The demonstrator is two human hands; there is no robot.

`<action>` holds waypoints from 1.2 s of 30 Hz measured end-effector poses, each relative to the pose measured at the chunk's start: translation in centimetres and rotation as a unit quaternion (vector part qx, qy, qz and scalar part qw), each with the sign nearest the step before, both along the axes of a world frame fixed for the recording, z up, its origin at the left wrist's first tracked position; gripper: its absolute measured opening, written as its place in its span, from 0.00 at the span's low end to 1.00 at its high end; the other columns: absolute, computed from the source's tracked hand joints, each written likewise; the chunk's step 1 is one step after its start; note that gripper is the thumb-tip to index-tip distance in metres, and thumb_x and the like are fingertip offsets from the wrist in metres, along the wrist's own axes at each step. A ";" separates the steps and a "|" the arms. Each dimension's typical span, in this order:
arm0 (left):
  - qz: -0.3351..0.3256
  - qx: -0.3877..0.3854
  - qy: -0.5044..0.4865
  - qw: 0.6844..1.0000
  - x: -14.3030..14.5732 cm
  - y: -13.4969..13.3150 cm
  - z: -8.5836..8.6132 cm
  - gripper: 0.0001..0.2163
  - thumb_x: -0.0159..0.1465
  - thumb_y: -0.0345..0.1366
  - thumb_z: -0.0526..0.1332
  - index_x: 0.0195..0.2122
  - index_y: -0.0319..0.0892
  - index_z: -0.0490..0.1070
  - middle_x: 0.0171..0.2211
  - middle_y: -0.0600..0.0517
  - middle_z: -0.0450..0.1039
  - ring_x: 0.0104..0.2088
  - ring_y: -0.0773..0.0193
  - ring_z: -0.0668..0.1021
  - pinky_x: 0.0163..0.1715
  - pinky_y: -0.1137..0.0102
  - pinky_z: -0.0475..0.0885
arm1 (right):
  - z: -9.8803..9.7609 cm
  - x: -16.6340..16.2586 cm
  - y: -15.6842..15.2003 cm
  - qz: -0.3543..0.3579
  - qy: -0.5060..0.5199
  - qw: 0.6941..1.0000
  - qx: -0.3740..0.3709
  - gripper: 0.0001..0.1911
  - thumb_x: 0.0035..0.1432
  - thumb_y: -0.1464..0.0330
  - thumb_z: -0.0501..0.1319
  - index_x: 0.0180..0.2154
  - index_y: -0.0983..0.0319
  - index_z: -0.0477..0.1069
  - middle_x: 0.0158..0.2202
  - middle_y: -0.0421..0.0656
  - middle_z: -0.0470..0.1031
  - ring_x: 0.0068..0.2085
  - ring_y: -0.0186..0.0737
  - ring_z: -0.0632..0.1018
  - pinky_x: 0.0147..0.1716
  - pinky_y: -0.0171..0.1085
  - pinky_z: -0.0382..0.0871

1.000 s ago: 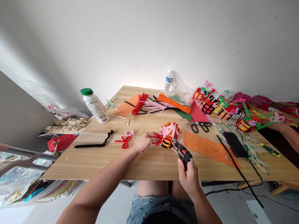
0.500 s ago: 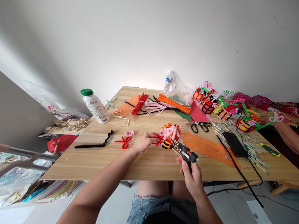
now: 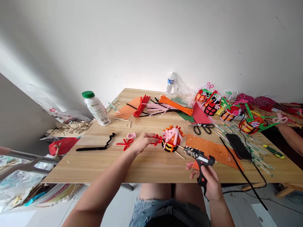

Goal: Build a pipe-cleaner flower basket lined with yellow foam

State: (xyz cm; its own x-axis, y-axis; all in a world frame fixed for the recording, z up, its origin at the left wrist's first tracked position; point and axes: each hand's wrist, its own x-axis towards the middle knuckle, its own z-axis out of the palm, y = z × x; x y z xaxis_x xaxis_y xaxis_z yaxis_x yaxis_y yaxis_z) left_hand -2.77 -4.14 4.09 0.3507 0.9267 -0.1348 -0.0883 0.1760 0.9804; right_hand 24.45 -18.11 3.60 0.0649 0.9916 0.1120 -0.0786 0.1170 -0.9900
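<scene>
A small orange-and-black pipe-cleaner basket (image 3: 170, 141) topped with pink and orange loops stands on the wooden table (image 3: 151, 164). My left hand (image 3: 143, 141) pinches a red pipe-cleaner flower (image 3: 157, 140) against the basket's left side. My right hand (image 3: 208, 178) grips a black glue gun (image 3: 200, 157) by its handle. The gun's nozzle points left and sits a short way right of the basket, apart from it.
A red bow (image 3: 125, 143), a pink piece (image 3: 131, 135) and a black wavy pipe cleaner (image 3: 96, 145) lie left. Orange paper (image 3: 220, 151), scissors (image 3: 202, 126), a phone (image 3: 238, 145), finished baskets (image 3: 213, 105), two bottles (image 3: 96, 108) and another person's arm (image 3: 290, 135) are around.
My right hand drew the glue gun away from the basket, rightward and toward me. The left hand kept the red flower at the basket.
</scene>
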 end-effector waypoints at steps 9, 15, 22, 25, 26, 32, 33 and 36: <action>0.060 -0.005 -0.112 0.992 -0.7 -0.2 1.0 0.13 0.47 0.39 0.70 0.27 0.33 0.78 0.23 0.46 0.76 0.24 0.65 0.74 0.27 0.71 0.67 | 1.1 9.3 3.4 -0.219 -0.236 0.923 0.213 0.15 0.61 0.60 0.56 0.42 0.63 0.74 0.42 0.51 0.77 0.40 0.48 0.79 0.38 0.45 0.73; 0.010 0.006 -0.100 0.995 0.0 -0.9 0.9 0.15 0.50 0.43 0.69 0.23 0.34 0.75 0.19 0.47 0.74 0.17 0.65 0.74 0.16 0.74 0.63 | -1.5 13.1 7.1 -0.048 -0.682 0.685 0.251 0.25 0.59 0.76 0.49 0.57 0.63 0.66 0.48 0.52 0.76 0.46 0.52 0.75 0.47 0.51 0.70; -0.043 0.081 -0.035 0.995 1.0 -2.5 1.5 0.16 0.55 0.46 0.67 0.23 0.36 0.72 0.16 0.51 0.72 0.16 0.68 0.72 0.18 0.74 0.67 | -2.4 13.8 8.0 0.006 -0.744 0.631 0.221 0.29 0.56 0.77 0.51 0.60 0.66 0.61 0.52 0.54 0.71 0.51 0.51 0.72 0.49 0.48 0.71; -0.047 0.133 -0.019 0.990 1.6 -3.4 2.0 0.17 0.57 0.46 0.66 0.21 0.37 0.72 0.16 0.52 0.71 0.17 0.69 0.72 0.21 0.73 0.68 | -0.5 11.4 6.7 -0.054 -0.714 0.654 0.244 0.25 0.58 0.72 0.53 0.58 0.66 0.64 0.53 0.56 0.70 0.52 0.56 0.72 0.49 0.53 0.71; -0.048 0.150 -0.019 0.987 1.9 -3.7 2.1 0.18 0.58 0.46 0.65 0.19 0.37 0.71 0.17 0.52 0.71 0.18 0.69 0.72 0.22 0.73 0.68 | 0.3 10.0 6.2 -0.085 -0.678 0.680 0.266 0.22 0.60 0.70 0.55 0.56 0.64 0.66 0.51 0.55 0.72 0.51 0.55 0.73 0.49 0.53 0.71; -0.067 0.212 -0.009 0.975 4.1 -5.6 2.4 0.20 0.63 0.46 0.60 0.19 0.37 0.70 0.18 0.52 0.69 0.19 0.71 0.72 0.22 0.75 0.67 | 3.7 -1.5 3.7 -0.029 -0.363 0.866 0.343 0.17 0.60 0.71 0.60 0.52 0.58 0.68 0.39 0.46 0.75 0.32 0.36 0.78 0.31 0.35 0.77; -0.076 0.220 -0.003 0.972 4.4 -5.8 2.4 0.20 0.64 0.46 0.59 0.19 0.37 0.70 0.19 0.52 0.69 0.19 0.71 0.72 0.22 0.75 0.67 | 3.9 -2.9 3.8 -0.024 -0.345 0.872 0.347 0.18 0.60 0.72 0.60 0.52 0.58 0.68 0.40 0.46 0.75 0.32 0.36 0.78 0.31 0.35 0.77; -0.101 0.224 0.011 0.969 4.6 -5.8 2.3 0.21 0.64 0.47 0.59 0.20 0.36 0.69 0.20 0.52 0.68 0.18 0.72 0.72 0.21 0.76 0.67 | 4.5 -5.1 4.3 -0.021 -0.329 0.873 0.359 0.13 0.62 0.73 0.57 0.47 0.59 0.73 0.38 0.47 0.76 0.33 0.37 0.78 0.33 0.36 0.76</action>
